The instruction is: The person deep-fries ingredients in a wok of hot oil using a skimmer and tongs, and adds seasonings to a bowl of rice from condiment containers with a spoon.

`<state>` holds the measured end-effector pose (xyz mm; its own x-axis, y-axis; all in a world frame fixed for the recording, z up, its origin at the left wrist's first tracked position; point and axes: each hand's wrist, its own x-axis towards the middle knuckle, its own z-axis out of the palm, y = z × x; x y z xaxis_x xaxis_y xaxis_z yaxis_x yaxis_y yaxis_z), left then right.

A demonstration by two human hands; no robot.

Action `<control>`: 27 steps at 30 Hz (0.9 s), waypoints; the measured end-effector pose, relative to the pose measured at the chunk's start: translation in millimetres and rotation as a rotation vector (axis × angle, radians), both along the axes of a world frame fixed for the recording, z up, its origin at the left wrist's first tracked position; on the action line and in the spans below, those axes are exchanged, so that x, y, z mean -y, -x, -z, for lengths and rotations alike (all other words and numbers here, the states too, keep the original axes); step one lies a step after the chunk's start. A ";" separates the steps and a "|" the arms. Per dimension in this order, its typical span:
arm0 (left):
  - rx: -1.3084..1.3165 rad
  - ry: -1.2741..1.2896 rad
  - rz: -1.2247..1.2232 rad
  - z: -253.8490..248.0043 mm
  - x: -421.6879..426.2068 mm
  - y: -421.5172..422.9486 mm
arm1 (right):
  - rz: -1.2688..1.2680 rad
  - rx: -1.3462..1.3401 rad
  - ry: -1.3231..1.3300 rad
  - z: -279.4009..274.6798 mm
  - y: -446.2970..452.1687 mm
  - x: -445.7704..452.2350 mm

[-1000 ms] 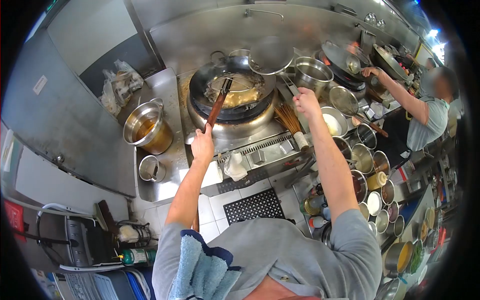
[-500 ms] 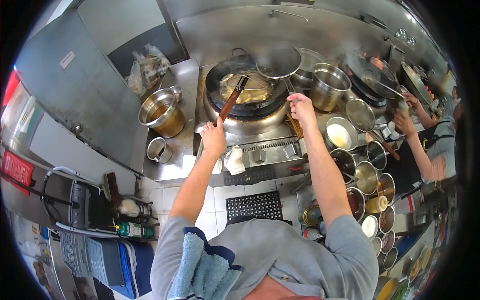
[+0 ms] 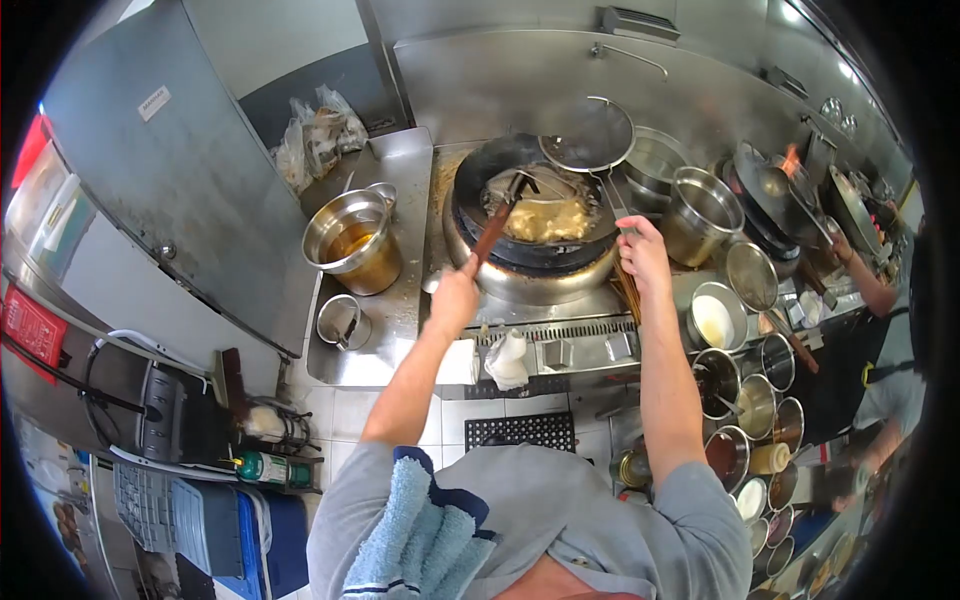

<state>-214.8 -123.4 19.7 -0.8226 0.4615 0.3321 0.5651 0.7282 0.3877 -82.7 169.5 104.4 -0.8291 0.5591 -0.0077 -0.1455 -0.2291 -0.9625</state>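
Note:
My left hand [image 3: 455, 300] is wrapped around the wooden handle of a skimmer [image 3: 493, 235]. The skimmer's metal head lies in the black wok [image 3: 470, 190], amid bubbling oil and pale golden food [image 3: 555, 220]. In my right hand [image 3: 645, 255] is the thin metal handle of a round fine-mesh strainer [image 3: 588, 138]. This strainer is held above the wok's back right rim, over the edge of a steel pot [image 3: 655, 150]. Below my right hand, thin wooden sticks [image 3: 627, 292] lean beside the burner.
Left of the wok stand a steel pot of brown liquid [image 3: 365, 275] and a small steel cup [image 3: 343, 322]. A tall pot [image 3: 690, 240] and several sauce containers fill the right side. A co-worker's arm [image 3: 868, 285] reaches toward another wok [image 3: 770, 200] with a flame behind.
The whole view has shifted, so the stove sits farther right. Both hands keep their holds. The golden food shows more in the oil. One of the co-worker's arms has dropped away from the stove.

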 end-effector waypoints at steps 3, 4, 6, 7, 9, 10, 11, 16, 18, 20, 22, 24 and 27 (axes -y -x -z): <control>0.182 0.079 0.084 -11.0 0.6 -36.9 | 0.039 -0.004 0.034 -8.2 9.3 14.2; 0.208 0.064 0.117 -13.9 0.4 -41.6 | 0.036 -0.009 0.030 -7.3 14.5 17.9; 0.262 0.038 0.180 -16.9 1.9 -46.2 | 0.027 -0.018 0.030 0.0 24.8 24.9; 0.384 0.046 0.184 -22.6 3.0 -41.5 | -0.013 -0.024 -0.038 5.7 29.7 27.9; 0.208 0.144 0.357 -33.5 9.0 -24.6 | -0.033 0.037 -0.095 8.0 33.4 45.0; 0.121 0.191 0.441 -39.7 9.3 -17.5 | -0.044 0.044 -0.122 15.3 36.2 52.2; 0.123 0.053 0.441 -50.3 2.6 -11.3 | -0.015 0.008 -0.123 11.8 38.0 70.4; 1.697 -0.983 0.654 -82.1 -47.4 7.0 | -0.107 -0.140 0.090 13.9 47.0 137.0; 1.729 -1.037 0.626 -70.0 -59.6 19.8 | -0.106 -0.150 0.092 8.5 53.6 168.2; 1.580 -1.077 0.452 -87.2 -58.9 18.6 | -0.360 -0.193 0.108 7.4 56.1 166.1; 1.455 -0.965 0.481 -103.6 -35.6 47.9 | -0.357 -0.188 -0.081 -13.7 45.7 175.2; 1.379 -1.071 0.290 -109.8 -18.8 100.0 | -0.399 -0.114 -0.203 -25.0 20.7 175.3; 1.251 -0.934 0.318 -118.3 14.4 187.4 | -0.490 0.042 -0.256 5.6 -43.4 142.8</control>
<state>-402.2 -137.8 138.0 -0.6963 0.6902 -0.1971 -0.3623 -0.1008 0.9266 -39.3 26.7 98.8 -0.9946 0.0960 0.0395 -0.0414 -0.0179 -0.9990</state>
